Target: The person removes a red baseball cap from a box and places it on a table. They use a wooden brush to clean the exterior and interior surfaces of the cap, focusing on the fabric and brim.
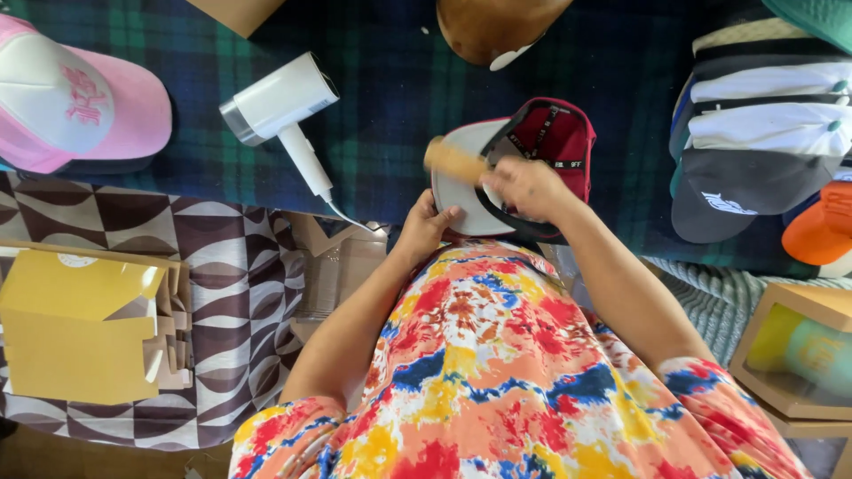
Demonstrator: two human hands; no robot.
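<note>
- Cap (pixel 532 151) first: red crown with a pale grey underside to the brim, flipped upside down on the dark green-and-blue plaid cloth (pixel 399 98), right in front of the person's tie-dye shirt (pixel 497 372).
- Left hand (pixel 426 226) is curled around the near edge of the brim, thumb on top, pinching it steady.
- Right hand (pixel 525 188) is closed around a wooden-handled tool, looks like a brush (pixel 454 160), with the handle poking out to the left over the brim. It's blurred, so can't tell what the working end looks like.
- White hair dryer (pixel 280 111) is lying on the plaid cloth just left of the cap, cord trailing toward the person.
- Pink-and-white cap (pixel 75 102) sits at the far left edge.
- Stack of caps (pixel 763 133) on the right, white, grey and navy, with an orange one (pixel 821 226) beside it.
- Yellow folded box (pixel 80 328) down on the left, over a brown-and-white patterned cloth (pixel 240 293).
</note>
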